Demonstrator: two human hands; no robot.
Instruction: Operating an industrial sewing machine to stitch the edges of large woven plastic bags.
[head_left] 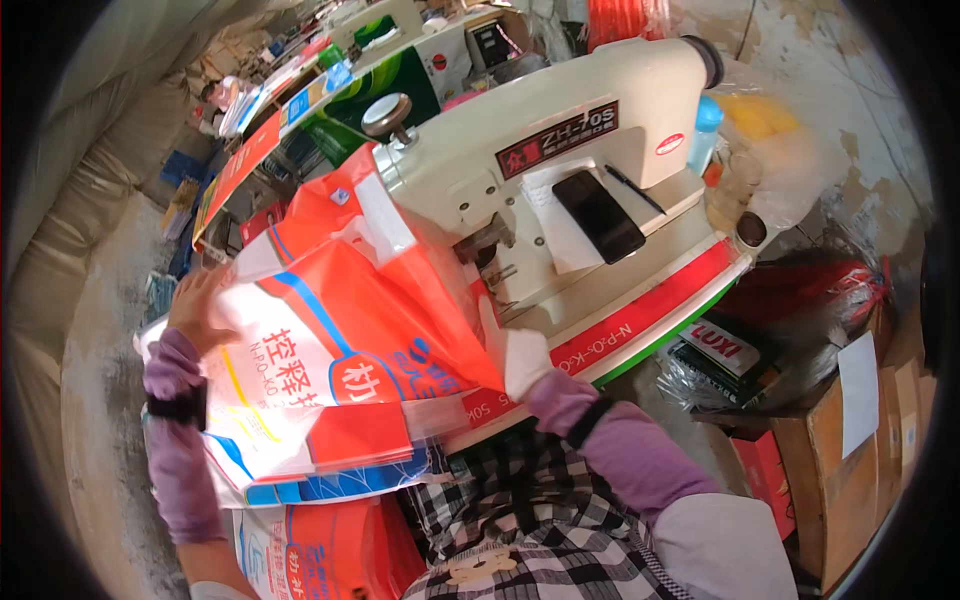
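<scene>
The bag [320, 345] is spread between the hands, left of the machine [560, 115], its right edge slanted along the sewing gap; by the right hand [525, 362], the nearer to that gap, this edge is touched, the opposite side by the left hand [197, 312]; whether either is clamped cannot be told

Both hands [200, 313] [525, 362] touch an orange-and-white bag [400, 300] at a cream sewing machine [600, 82] bearing a black phone [598, 215].
</scene>
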